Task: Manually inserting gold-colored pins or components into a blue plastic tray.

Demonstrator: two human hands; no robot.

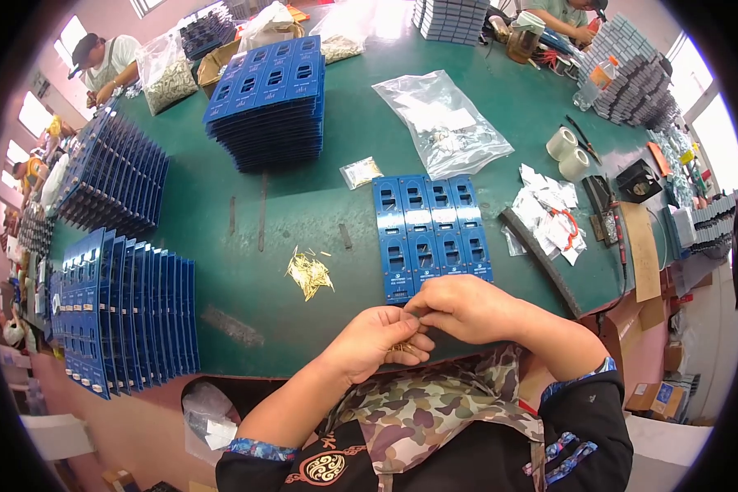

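My left hand [383, 338] is curled around several thin gold-coloured pins [403, 348], whose ends show between the fingers. Thumb and fingertips of my right hand [465, 310] are pinched together right against the left fingertips; whatever is between them is too small to make out. Just beyond both hands a blue circuit board panel [429, 220] with rows of rectangular cut-outs lies flat on the green table [295, 197]. To the left of the panel, a loose pile of the same gold pins [309, 274] rests on the tabletop.
Tall stacks of blue boards [264, 107] stand at the left and back left. A clear bag of small parts [447, 123] lies behind the panel. At right are a dark bar [541, 261], white scraps [545, 209], tape rolls [567, 152] and tools. Other people work across the table.
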